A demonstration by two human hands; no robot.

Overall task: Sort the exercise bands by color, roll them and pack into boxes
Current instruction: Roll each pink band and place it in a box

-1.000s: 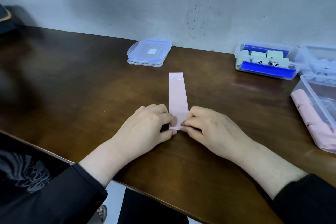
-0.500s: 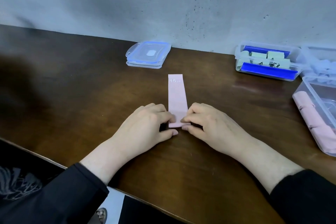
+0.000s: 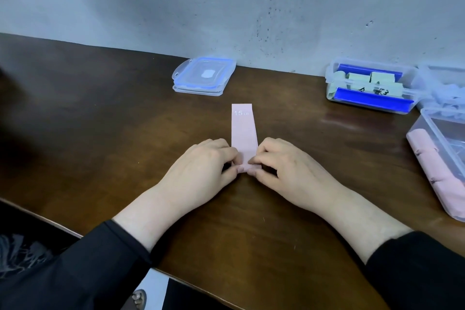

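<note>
Rolling step: left hand point(image 3: 201, 168) & right hand point(image 3: 284, 171) grip pinching pink band point(image 3: 244, 131) near end; next, roll fwd evenly w/ tension.

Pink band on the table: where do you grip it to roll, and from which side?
Grip the near end of the pink band, where a small roll has already formed, and come in from both long edges at once. The left hand and right hand pinch it that way now. The strip lies flat, pointing away toward its far 15 LB end, so rolling probably runs forward.
</note>
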